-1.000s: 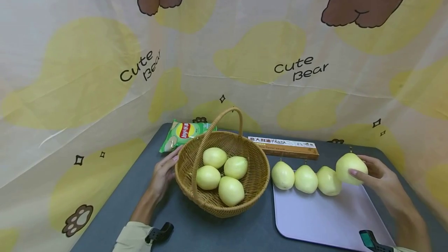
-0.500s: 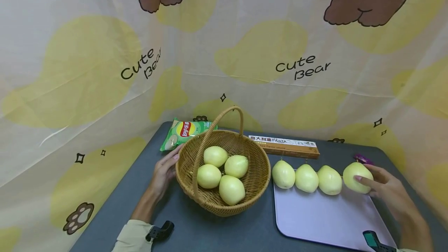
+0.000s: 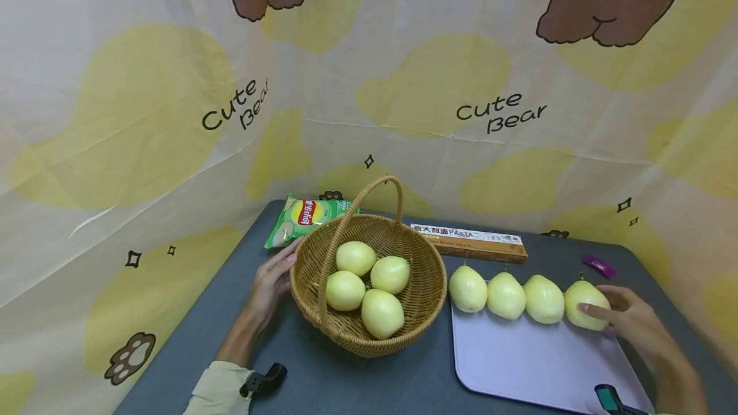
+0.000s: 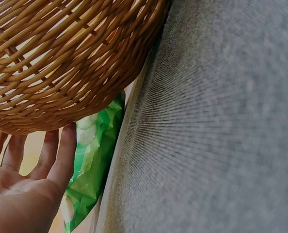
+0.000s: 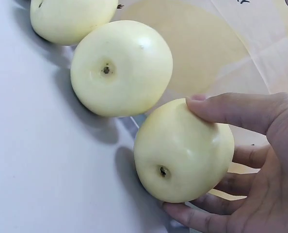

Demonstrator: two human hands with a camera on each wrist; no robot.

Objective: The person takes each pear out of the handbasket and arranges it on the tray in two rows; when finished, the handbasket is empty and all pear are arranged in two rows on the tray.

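My right hand [image 3: 640, 325] holds a pale yellow-green pear [image 3: 581, 298] at the right end of a row along the tray's far edge. In the right wrist view the thumb lies over this pear [image 5: 178, 145] and the fingers curl beneath it. Three more pears, the nearest one [image 3: 544, 300] beside the held pear, line the lilac tray [image 3: 530, 370]. Left of the tray stands a wicker basket [image 3: 428, 303] with a tall handle and several pears inside. My left hand [image 3: 270, 287] touches the basket's left side with extended fingertips, as the left wrist view shows.
A green chip bag [image 3: 308, 215] lies behind the basket on the left. Behind the tray is a long pasta box [image 3: 473, 243]. A small purple packet [image 3: 599, 266] lies beyond my right hand. Patterned cloth [image 3: 403, 82] rises around the dark table [image 3: 323, 383].
My right hand has lowered the pear to the tray's far right corner, bringing it into line with the row. The purple packet has come into view. The left hand stays at the basket.
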